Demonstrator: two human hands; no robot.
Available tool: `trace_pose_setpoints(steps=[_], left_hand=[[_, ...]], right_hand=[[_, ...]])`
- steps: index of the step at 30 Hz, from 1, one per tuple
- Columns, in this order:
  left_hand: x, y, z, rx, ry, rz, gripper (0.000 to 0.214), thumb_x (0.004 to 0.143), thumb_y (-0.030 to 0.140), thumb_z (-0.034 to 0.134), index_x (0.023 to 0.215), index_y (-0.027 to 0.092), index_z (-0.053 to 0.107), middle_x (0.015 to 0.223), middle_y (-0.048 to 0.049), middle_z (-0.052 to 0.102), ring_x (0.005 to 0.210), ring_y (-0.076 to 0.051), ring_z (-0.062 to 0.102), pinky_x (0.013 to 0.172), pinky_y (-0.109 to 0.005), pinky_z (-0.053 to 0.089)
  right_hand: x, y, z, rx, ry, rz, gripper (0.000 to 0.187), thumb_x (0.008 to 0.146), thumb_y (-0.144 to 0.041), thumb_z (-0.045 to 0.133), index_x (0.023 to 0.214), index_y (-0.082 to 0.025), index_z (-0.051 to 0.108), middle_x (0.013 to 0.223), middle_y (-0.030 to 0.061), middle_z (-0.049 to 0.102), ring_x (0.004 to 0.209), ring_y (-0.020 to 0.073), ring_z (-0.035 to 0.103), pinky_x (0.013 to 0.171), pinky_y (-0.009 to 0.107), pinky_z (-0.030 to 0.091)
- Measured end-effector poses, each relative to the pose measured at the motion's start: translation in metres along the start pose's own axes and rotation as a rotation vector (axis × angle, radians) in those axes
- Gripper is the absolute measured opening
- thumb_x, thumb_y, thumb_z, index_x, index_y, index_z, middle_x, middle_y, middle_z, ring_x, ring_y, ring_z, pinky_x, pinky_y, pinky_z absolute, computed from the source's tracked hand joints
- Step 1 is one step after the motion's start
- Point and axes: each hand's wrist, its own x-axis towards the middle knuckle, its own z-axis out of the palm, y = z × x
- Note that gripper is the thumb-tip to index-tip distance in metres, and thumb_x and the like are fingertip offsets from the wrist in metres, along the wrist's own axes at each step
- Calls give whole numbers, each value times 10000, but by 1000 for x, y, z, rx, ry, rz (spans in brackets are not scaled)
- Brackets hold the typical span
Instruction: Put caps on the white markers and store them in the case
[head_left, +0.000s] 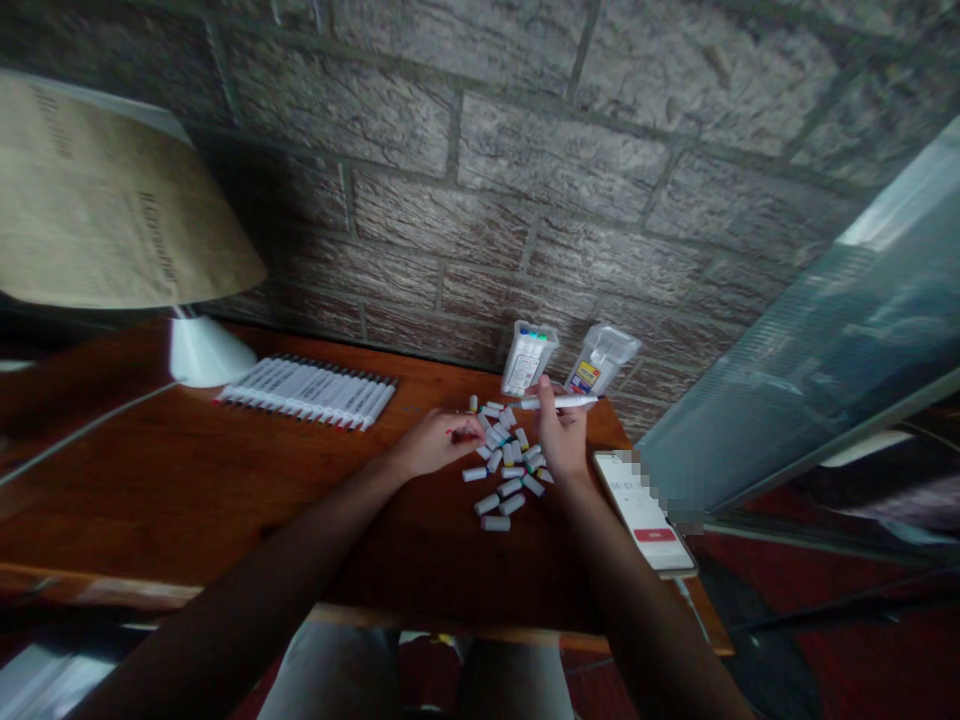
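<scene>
My right hand [561, 437] grips a white marker [564, 402] held level above a scatter of several loose white marker caps [504, 470] on the wooden table [187, 490]. My left hand [439, 440] rests at the left edge of that scatter, fingers pinched on a small cap with a red end [466, 433]. A row of several capped white markers [307, 392] lies side by side further left. Two clear marker cases [529, 357] stand against the brick wall just behind my hands.
A phone [646, 513] with a lit screen lies at the table's right edge. A lamp with a beige shade [97, 200] and white base [202, 350] stands at the back left, its cord running across the table. A glass panel [825, 350] leans at the right.
</scene>
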Motion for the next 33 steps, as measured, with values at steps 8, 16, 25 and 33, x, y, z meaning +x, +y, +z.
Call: trace_pose_setpoints(steps=[8,16,25,33], left_hand=[[0,-1,-1,28,10,-1,115,898,241,642,887,165,728,869,-32,778,755,-142,697,712,-219,501],[1,-1,-2,7,29,-42,130,889,251,645,874,164,741,856,-31,781,726,-138,687,684,-214,481],[-2,-7,-3,47,45,-58,155,890,279,646,881,165,751,812,-29,768,685,-136,666,662,-221,459],[0,-9,0,35,57,-19,128,886,249,654,876,164,749,848,-31,777,730,-143,689,694,-220,472]], right_hand=[[-3,-4,1,-27,-30,32,501,828,-625,632,743,-142,734,646,51,681,695,198,654,653,301,490],[-8,-3,3,-22,-127,124,512,826,-630,646,826,-131,760,589,28,658,474,147,550,483,277,414],[-16,-13,-1,83,-332,304,585,776,-736,630,800,-158,718,545,26,653,365,113,485,376,241,269],[-49,-17,-61,42,-282,333,461,728,-607,777,721,-153,699,553,28,638,414,101,498,414,220,332]])
